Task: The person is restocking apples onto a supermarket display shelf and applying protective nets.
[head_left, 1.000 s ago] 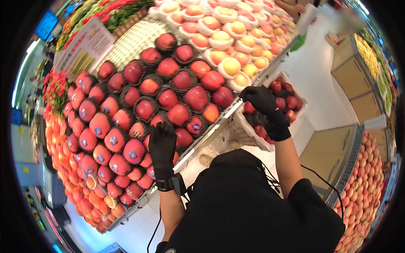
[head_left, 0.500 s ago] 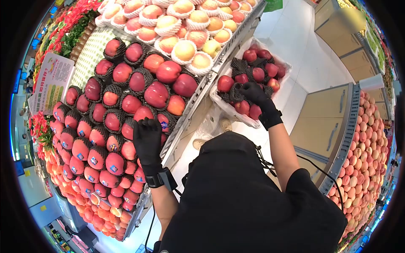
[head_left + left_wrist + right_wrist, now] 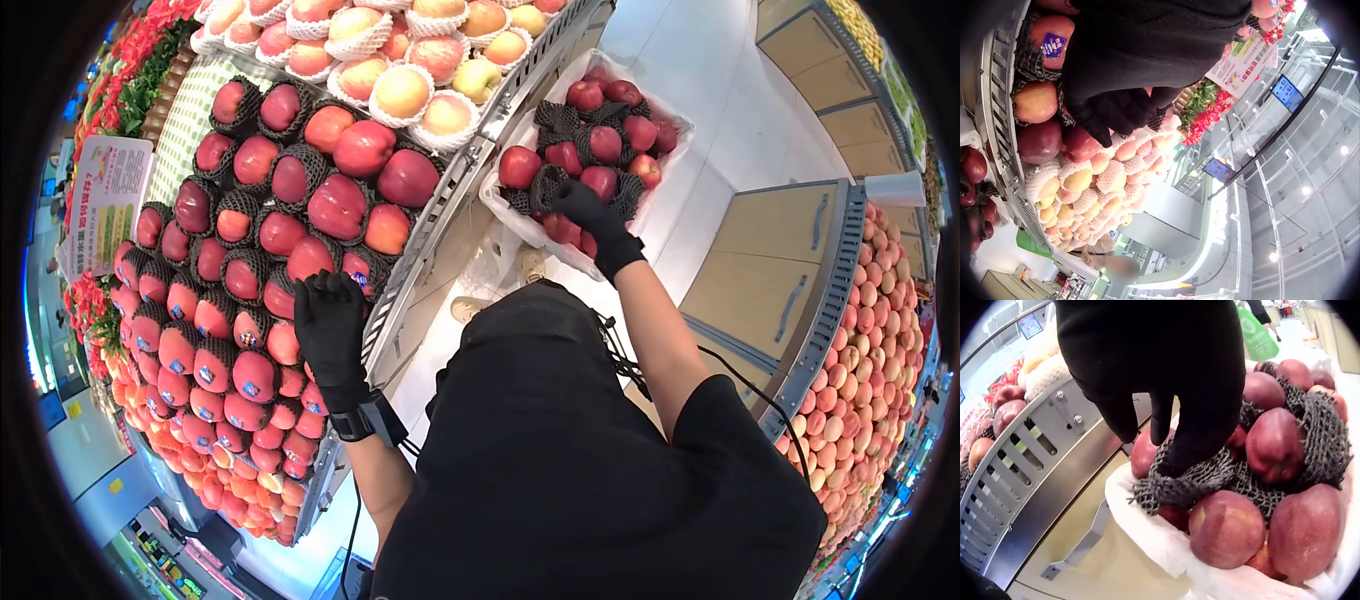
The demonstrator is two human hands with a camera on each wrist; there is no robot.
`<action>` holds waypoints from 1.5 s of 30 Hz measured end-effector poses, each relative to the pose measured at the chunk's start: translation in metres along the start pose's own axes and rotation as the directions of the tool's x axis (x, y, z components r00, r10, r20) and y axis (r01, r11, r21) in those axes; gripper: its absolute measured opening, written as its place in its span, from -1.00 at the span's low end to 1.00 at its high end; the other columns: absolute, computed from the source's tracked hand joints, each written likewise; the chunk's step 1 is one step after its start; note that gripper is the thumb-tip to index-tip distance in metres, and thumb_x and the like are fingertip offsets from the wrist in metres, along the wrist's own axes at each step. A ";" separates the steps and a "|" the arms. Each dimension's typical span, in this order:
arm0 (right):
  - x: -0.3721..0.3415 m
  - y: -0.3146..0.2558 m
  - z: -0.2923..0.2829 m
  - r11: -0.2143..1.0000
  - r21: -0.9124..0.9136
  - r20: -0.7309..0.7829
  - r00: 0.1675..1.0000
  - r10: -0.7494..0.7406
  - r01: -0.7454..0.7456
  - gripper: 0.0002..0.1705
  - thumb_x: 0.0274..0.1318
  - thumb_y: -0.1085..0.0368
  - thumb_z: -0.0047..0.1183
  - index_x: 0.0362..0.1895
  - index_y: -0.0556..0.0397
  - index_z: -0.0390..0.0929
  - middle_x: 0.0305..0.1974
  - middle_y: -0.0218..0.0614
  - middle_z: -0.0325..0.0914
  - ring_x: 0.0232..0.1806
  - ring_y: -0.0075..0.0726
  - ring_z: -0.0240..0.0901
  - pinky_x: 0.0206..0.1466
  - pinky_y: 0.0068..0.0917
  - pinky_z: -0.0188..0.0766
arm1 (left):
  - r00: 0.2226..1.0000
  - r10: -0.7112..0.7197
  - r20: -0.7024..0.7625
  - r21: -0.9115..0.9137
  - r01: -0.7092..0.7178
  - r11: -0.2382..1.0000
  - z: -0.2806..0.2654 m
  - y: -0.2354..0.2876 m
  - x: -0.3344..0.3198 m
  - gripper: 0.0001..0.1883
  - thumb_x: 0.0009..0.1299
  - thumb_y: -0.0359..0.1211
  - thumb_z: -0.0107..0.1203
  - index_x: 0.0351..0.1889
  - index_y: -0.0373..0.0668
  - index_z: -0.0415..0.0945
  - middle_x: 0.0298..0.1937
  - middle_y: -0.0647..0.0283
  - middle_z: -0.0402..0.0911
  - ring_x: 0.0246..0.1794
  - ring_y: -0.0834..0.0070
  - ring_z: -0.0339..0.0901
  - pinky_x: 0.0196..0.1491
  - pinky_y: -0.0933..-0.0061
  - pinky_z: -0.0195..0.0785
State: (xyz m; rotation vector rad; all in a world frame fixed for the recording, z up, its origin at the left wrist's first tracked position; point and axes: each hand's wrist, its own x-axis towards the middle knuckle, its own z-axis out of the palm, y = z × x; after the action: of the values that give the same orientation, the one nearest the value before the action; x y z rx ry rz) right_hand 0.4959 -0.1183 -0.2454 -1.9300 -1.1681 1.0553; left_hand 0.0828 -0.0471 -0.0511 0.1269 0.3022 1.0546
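Note:
My gloved right hand (image 3: pixel 590 215) reaches down into a lined crate (image 3: pixel 1147 531) of dark red apples (image 3: pixel 1275 445). Its fingertips pinch a black foam net (image 3: pixel 1188 484) near the crate's corner, among the fruit. Other black nets lie between the apples there. On the sloping display, my gloved left hand (image 3: pixel 330 325) rests over red apples, fingers loosely curled and nothing seen in them. Close by its fingertips is a red apple (image 3: pixel 1080 144); the palm side is hidden.
A slotted metal rail (image 3: pixel 1022 456) edges the display, between it and the crate. Beyond the netted red apples sit paler apples in white foam nets (image 3: pixel 403 95). To the right stands a cabinet (image 3: pixel 755 260) with peach-coloured fruit (image 3: pixel 850 370) beyond its rail.
The view has swung toward the crate. My right hand has gone from beside the display's edge down to the black net in the crate. The left hand stays over the display apples.

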 end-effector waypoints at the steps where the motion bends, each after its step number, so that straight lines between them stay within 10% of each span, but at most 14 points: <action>1: 0.002 -0.002 0.007 0.995 -0.097 0.012 1.000 -0.018 0.019 -0.80 -0.04 0.27 0.16 -0.38 0.16 0.61 -0.44 -0.18 0.60 -0.35 -0.33 0.53 -0.21 -0.30 0.44 | 0.996 0.010 -0.083 -0.051 -0.014 0.999 0.004 -0.003 0.000 -0.88 0.50 -0.33 -0.07 -0.22 -0.17 0.39 -0.22 0.28 0.43 -0.10 0.42 0.37 0.19 0.27 0.21; 5: 0.037 0.054 0.047 0.858 -0.338 0.346 0.899 -0.268 0.386 -0.79 -0.08 0.26 0.24 -0.43 0.17 0.63 -0.46 -0.25 0.61 -0.37 -0.40 0.51 -0.27 -0.35 0.44 | 0.944 0.077 -0.321 -0.115 -0.120 0.986 0.013 -0.007 -0.003 -0.84 0.50 -0.31 -0.02 -0.31 -0.17 0.40 -0.28 0.29 0.44 -0.22 0.46 0.36 0.15 0.30 0.23; 10: 0.028 0.036 0.035 0.939 -0.281 0.242 0.961 -0.132 0.200 -0.80 -0.09 0.27 0.25 -0.43 0.16 0.64 -0.46 -0.28 0.61 -0.42 -0.43 0.51 -0.31 -0.37 0.44 | 0.964 0.101 -0.245 -0.138 -0.138 0.981 0.013 -0.007 -0.009 -0.85 0.50 -0.33 -0.04 -0.29 -0.19 0.40 -0.26 0.27 0.45 -0.19 0.44 0.37 0.15 0.27 0.23; 17: 0.042 0.008 -0.001 0.983 0.176 0.015 0.998 0.058 -0.060 -0.85 -0.05 0.33 0.24 -0.39 0.14 0.62 -0.44 -0.34 0.61 -0.45 -0.47 0.51 -0.36 -0.43 0.45 | 0.934 0.178 -0.311 -0.069 -0.209 0.975 0.003 -0.006 -0.014 -0.85 0.50 -0.33 -0.06 -0.26 -0.18 0.44 -0.21 0.25 0.49 -0.13 0.39 0.40 0.18 0.24 0.22; 20: 0.016 -0.072 -0.036 0.757 0.653 -0.012 1.000 0.016 -0.004 -0.76 -0.07 0.37 0.25 -0.26 0.14 0.58 -0.41 -0.35 0.57 -0.43 -0.49 0.47 -0.34 -0.45 0.46 | 0.959 -0.027 -0.284 -0.664 -0.176 0.727 0.001 0.001 -0.019 -0.84 0.51 -0.32 -0.09 -0.22 -0.18 0.44 -0.18 0.24 0.48 -0.07 0.38 0.40 0.24 0.23 0.18; 25: 0.042 -0.122 -0.056 0.962 0.120 0.007 0.969 -0.249 0.246 -0.55 -0.08 0.36 0.28 -0.04 0.21 0.51 -0.30 -0.28 0.59 -0.30 -0.43 0.51 -0.21 -0.46 0.51 | 0.936 0.279 -0.216 -0.068 -0.299 0.952 -0.022 0.004 -0.015 -0.80 0.53 -0.30 -0.15 -0.18 -0.22 0.41 -0.15 0.20 0.47 -0.05 0.40 0.39 0.24 0.25 0.21; 28: 0.019 -0.194 -0.062 0.977 0.111 0.136 0.970 -0.199 0.185 -0.53 -0.01 0.37 0.22 0.03 0.28 0.50 -0.24 -0.25 0.61 -0.25 -0.46 0.54 -0.17 -0.49 0.53 | 0.995 0.092 -0.041 -0.726 -0.093 0.681 0.008 0.006 -0.023 -0.80 0.55 -0.30 -0.18 -0.17 -0.24 0.38 -0.14 0.19 0.47 -0.05 0.37 0.39 0.24 0.24 0.23; 30: 0.008 -0.225 -0.059 0.958 0.122 0.213 0.936 -0.279 0.258 -0.55 0.02 0.38 0.19 0.04 0.30 0.50 -0.22 -0.23 0.62 -0.23 -0.47 0.55 -0.15 -0.50 0.53 | 0.973 0.227 -0.037 -0.108 -0.230 0.967 -0.003 0.014 -0.025 -0.80 0.56 -0.31 -0.21 -0.15 -0.25 0.36 -0.12 0.19 0.46 -0.05 0.37 0.39 0.23 0.26 0.23; 35: -0.013 -0.288 -0.032 0.938 0.150 0.323 0.881 -0.345 0.312 -0.71 0.09 0.41 0.13 -0.06 0.13 0.59 -0.28 -0.36 0.63 -0.27 -0.59 0.52 -0.18 -0.59 0.44 | 0.958 0.248 0.146 0.087 -0.262 0.961 -0.006 0.026 -0.037 -0.75 0.59 -0.27 -0.27 -0.07 -0.22 0.38 -0.06 0.16 0.47 0.04 0.36 0.38 0.30 0.29 0.15; 38: -0.023 -0.312 0.003 0.879 0.320 0.337 0.825 -0.455 0.354 -0.74 0.09 0.45 0.10 -0.09 0.10 0.61 -0.30 -0.39 0.63 -0.30 -0.59 0.51 -0.20 -0.58 0.44 | 0.959 0.275 -0.070 -0.129 -0.282 0.951 -0.014 0.033 -0.046 -0.75 0.56 -0.27 -0.20 -0.02 -0.23 0.39 -0.03 0.19 0.46 0.02 0.34 0.38 0.21 0.29 0.20; 45: -0.049 -0.347 0.085 0.676 0.310 0.325 0.594 -0.736 0.668 -0.75 0.12 0.52 0.00 -0.12 0.05 0.60 -0.19 -0.28 0.63 -0.13 -0.37 0.58 -0.07 -0.43 0.46 | 0.929 0.364 0.070 0.318 -0.367 0.874 -0.036 0.047 -0.062 -0.64 0.50 -0.43 -0.16 0.24 -0.24 0.25 0.34 0.08 0.37 0.23 0.45 0.35 0.30 0.40 0.19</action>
State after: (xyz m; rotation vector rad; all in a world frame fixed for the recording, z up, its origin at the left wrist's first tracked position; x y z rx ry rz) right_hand 0.2709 -0.0143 0.0162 -0.9233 -1.8264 1.0731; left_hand 0.0039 -0.0791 -0.0624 0.5038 0.4570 1.3743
